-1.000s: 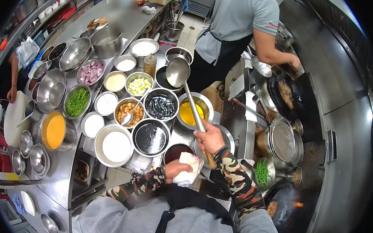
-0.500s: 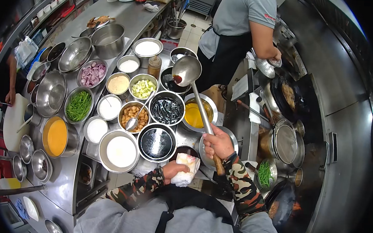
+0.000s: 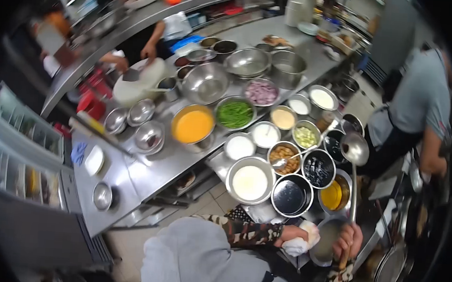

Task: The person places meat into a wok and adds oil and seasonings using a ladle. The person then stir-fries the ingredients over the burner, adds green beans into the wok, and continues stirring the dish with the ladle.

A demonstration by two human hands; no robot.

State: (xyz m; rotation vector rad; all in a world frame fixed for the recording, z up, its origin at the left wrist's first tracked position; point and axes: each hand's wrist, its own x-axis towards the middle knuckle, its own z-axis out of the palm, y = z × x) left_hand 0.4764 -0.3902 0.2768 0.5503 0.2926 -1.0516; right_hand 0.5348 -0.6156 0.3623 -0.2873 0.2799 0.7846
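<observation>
My left hand (image 3: pixel 293 235) is closed around a crumpled white cloth (image 3: pixel 302 244). My right hand (image 3: pixel 347 239) grips a long-handled ladle (image 3: pixel 356 149) by its wooden handle end, with the metal bowl pointing away from me near the dark containers. Between my hands sits a round pot (image 3: pixel 324 249), partly covered by them. Beyond it is a container of yellow oil (image 3: pixel 333 195). To its left stand a black container of dark liquid (image 3: pixel 292 195), another of glossy dark contents (image 3: pixel 318 169), and a bowl of brown cubes (image 3: pixel 285 157) with a spoon in it.
A bowl of white liquid (image 3: pixel 250 180), an orange pot (image 3: pixel 193 124), green cut vegetables (image 3: pixel 234 113) and sliced onions (image 3: pixel 261 92) crowd the steel counter. A co-worker (image 3: pixel 419 111) stands at right. Another person's hands work at a white cutting board (image 3: pixel 139 86). A glass-doored fridge (image 3: pixel 20 164) stands left.
My view has swung left, so the counter and containers appear further right and the fridge shows. Both hands keep their holds on the cloth and the ladle.
</observation>
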